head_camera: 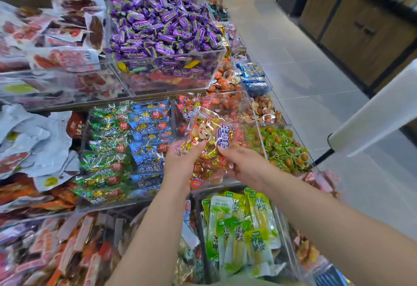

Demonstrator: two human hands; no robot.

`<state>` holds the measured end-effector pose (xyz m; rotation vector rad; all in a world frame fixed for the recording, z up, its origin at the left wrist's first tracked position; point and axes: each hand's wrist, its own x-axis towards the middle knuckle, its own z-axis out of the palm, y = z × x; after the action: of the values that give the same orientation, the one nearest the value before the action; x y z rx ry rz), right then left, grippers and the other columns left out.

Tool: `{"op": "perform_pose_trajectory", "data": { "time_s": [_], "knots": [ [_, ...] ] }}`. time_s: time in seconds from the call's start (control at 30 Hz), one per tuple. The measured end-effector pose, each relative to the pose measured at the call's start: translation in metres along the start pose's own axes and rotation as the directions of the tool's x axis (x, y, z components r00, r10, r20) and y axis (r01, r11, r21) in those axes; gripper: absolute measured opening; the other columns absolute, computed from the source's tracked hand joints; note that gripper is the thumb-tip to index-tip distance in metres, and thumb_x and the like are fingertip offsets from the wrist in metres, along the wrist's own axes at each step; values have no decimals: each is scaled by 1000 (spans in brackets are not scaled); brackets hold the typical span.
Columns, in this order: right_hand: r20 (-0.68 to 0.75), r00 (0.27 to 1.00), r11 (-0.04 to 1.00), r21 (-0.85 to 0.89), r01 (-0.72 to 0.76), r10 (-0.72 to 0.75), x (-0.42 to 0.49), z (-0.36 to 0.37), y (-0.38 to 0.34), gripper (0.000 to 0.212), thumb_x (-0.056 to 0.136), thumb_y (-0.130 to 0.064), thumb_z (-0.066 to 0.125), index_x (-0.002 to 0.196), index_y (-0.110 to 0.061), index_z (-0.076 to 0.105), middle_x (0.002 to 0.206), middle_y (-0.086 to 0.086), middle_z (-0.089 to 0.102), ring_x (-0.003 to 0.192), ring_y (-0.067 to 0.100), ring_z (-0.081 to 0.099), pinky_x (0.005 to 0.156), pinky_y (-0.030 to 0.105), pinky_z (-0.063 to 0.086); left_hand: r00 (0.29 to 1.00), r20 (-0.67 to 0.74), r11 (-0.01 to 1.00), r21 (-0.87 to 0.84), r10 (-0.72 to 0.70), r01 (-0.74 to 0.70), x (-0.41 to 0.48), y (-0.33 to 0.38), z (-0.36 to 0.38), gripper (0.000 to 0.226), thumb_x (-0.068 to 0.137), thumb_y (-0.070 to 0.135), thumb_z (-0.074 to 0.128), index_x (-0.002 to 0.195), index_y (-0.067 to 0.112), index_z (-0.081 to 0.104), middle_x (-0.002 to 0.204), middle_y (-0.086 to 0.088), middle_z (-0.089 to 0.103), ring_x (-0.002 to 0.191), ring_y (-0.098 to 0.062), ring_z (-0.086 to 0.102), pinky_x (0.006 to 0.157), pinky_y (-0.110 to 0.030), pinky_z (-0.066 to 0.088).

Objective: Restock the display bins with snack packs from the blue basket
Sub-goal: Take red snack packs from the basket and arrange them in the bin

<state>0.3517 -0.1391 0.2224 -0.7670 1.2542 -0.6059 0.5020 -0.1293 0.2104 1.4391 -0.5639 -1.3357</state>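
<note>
A clear bin of purple candies (162, 26) fills the upper centre of the frame. Below it, left of centre, a bin of green and blue packs (126, 145) sits beside the display bin (256, 123) of red-orange snacks. Over that bin, at mid-frame, hangs a clear bag of snack packs (214, 132). The left grip (182, 161) pinches its lower left edge, thumb on top. The right grip (243, 166) curls round its lower right edge.
</note>
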Motion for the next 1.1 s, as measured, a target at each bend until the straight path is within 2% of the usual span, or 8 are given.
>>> {"op": "perform_pose_trajectory", "data": {
  "time_s": [0.13,0.23,0.33,0.43,0.5,0.77,0.9,1.1],
  "knots": [
    [-27,992,976,181,125,-122,13,-16,-10,35,87,-14,64,119,-7,52,108,11,58,84,21,65,76,36,57,997,32,996,50,-76,75,2,5,-6,39,76,34,80,76,37,41,83,21,48,72,1,53,78,-29,47],
    [-239,912,933,-226,282,-333,23,-53,-38,39,87,-20,65,122,-10,49,114,10,59,94,23,65,71,36,58,994,-33,995,-16,-101,101,11,6,-19,24,83,26,76,84,31,52,88,1,66,70,-12,68,55,-30,53],
    [-148,875,471,-876,99,-461,34,-79,-61,32,84,-28,65,112,-19,55,97,3,60,92,26,60,78,34,50,989,-127,997,5,-78,79,18,6,-29,32,88,21,70,74,35,44,87,4,58,81,-18,58,71,-36,51],
    [28,978,-93,-996,9,-207,47,-66,-58,35,84,-22,56,119,-19,56,111,8,59,99,29,60,77,32,51,987,-127,994,37,-97,102,21,9,-28,22,86,25,71,88,32,51,115,-6,61,107,-30,60,93,-53,49],
    [89,991,-266,-962,59,-102,62,-50,-47,38,86,-13,52,123,-15,56,115,7,61,101,27,59,70,30,50,989,-117,993,61,-90,98,21,11,-24,20,85,25,72,101,28,59,117,-11,65,108,-35,62,94,-58,49],
    [36,989,-346,-934,85,147,109,-44,0,36,92,-6,47,128,-8,49,120,11,58,97,26,57,71,30,44,994,-76,983,161,-72,84,27,4,-22,11,85,28,71,92,32,64,114,-9,68,105,-30,65,92,-54,52],
    [3,1000,-284,-959,-2,-16,113,-51,13,39,88,-11,54,126,-6,45,118,13,54,102,28,55,76,35,49,994,-93,984,158,-63,78,35,0,-29,10,88,24,70,93,30,63,99,-9,73,88,-27,71,79,-49,59],
    [88,979,-335,-942,22,-183,112,-61,50,92,85,-9,45,145,-20,-24,154,16,-15,142,38,-13,114,50,-4,995,-83,994,89,-52,59,44,-2,-26,15,87,19,70,80,31,66,68,3,73,64,-20,73,55,-37,57]
  ]
}}
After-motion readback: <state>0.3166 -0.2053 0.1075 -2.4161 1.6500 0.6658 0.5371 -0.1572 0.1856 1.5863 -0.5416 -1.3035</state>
